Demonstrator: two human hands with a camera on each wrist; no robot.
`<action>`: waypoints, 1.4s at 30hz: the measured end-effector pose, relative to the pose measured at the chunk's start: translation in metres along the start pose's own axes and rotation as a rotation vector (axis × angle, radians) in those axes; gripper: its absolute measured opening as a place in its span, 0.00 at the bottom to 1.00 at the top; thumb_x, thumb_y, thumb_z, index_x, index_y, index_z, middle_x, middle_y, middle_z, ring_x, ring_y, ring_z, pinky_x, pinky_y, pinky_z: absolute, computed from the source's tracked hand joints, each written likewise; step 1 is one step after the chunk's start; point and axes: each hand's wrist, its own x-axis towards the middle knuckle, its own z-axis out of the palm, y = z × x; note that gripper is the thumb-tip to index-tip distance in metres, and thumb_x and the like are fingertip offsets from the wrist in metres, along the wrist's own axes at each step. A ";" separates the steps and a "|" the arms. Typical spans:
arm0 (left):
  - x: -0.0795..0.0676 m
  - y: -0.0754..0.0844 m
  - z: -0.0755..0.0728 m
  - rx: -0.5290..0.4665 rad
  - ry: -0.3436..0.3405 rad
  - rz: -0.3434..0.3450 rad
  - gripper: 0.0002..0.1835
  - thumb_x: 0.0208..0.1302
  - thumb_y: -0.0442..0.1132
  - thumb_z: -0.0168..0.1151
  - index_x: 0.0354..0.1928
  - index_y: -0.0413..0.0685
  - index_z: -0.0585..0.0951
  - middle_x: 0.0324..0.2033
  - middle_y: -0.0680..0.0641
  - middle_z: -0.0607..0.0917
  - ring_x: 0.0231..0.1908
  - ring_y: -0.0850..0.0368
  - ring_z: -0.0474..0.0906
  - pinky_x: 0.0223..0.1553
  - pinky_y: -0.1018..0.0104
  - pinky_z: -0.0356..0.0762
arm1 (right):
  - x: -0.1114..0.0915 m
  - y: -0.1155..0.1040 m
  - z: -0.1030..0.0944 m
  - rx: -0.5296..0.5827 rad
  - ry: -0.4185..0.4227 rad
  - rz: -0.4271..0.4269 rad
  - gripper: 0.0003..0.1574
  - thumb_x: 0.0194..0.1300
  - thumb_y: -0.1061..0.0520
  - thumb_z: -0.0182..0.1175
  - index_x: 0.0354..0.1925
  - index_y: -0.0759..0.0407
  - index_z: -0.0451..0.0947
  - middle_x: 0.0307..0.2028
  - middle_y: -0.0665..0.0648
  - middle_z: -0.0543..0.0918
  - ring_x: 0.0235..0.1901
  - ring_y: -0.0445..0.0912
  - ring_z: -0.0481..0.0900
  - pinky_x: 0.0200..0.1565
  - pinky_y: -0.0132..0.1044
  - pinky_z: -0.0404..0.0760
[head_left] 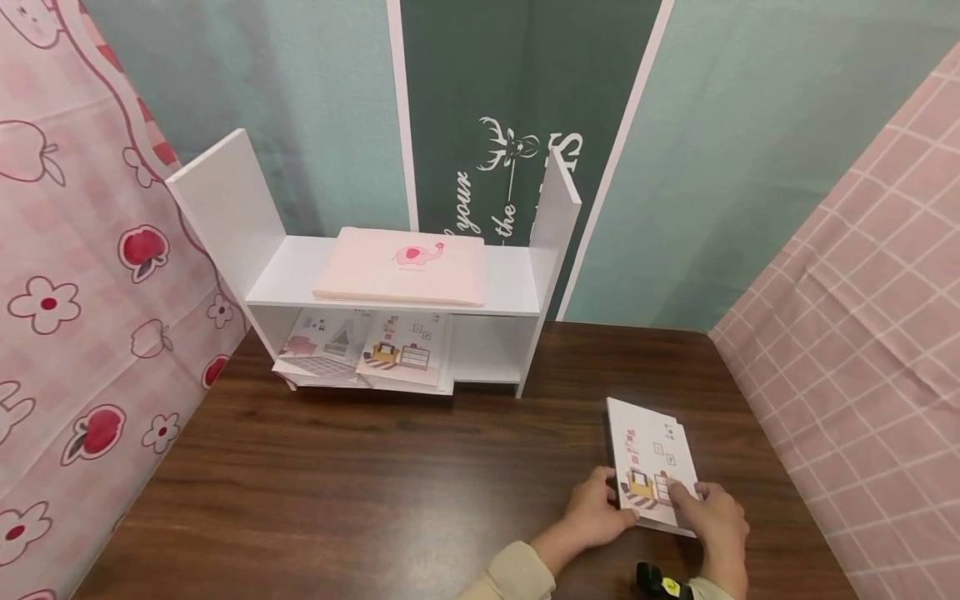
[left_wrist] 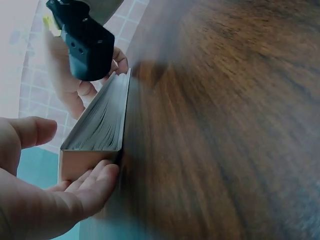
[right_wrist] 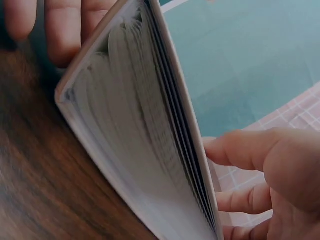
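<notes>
A white photo album [head_left: 652, 454] with a furniture drawing on its cover lies on the table at the right. My left hand [head_left: 596, 510] is at its left edge; in the left wrist view, the fingers of the left hand [left_wrist: 55, 200] touch the spine, while the thumb stands apart from the cover. My right hand [head_left: 712, 512] holds the near right part, thumb over the cover. In the right wrist view, the page edges of the album [right_wrist: 135, 130] face the camera, with the right hand [right_wrist: 280, 185] at the cover side.
A white shelf [head_left: 513, 275] stands at the back of the brown table [head_left: 337, 492]. On its upper board lies a pink elephant-print album [head_left: 408, 267]. Below are two illustrated albums, a grey-pink one [head_left: 322, 342] and a yellow-furniture one [head_left: 405, 350]. Patterned cloths hang on both sides.
</notes>
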 end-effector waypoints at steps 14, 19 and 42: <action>-0.003 0.001 0.000 -0.201 0.180 -0.015 0.18 0.54 0.35 0.63 0.48 0.46 0.75 0.29 0.51 0.74 0.26 0.63 0.71 0.25 0.70 0.71 | -0.002 0.001 0.011 0.249 -0.006 0.102 0.50 0.60 0.35 0.52 0.56 0.80 0.60 0.51 0.79 0.65 0.50 0.66 0.63 0.51 0.59 0.65; 0.001 -0.003 -0.003 -0.252 0.211 0.014 0.10 0.59 0.37 0.60 0.43 0.47 0.76 0.23 0.54 0.74 0.21 0.64 0.70 0.22 0.70 0.69 | -0.005 0.001 0.012 0.321 -0.023 0.103 0.46 0.62 0.41 0.49 0.58 0.82 0.60 0.54 0.80 0.61 0.53 0.66 0.60 0.57 0.60 0.60; -0.001 -0.005 -0.016 -0.504 0.173 0.029 0.29 0.41 0.23 0.58 0.51 0.48 0.76 0.29 0.48 0.75 0.19 0.61 0.70 0.20 0.70 0.72 | -0.013 -0.013 0.011 0.521 0.090 0.086 0.37 0.62 0.53 0.44 0.59 0.82 0.57 0.56 0.79 0.61 0.51 0.63 0.61 0.50 0.49 0.64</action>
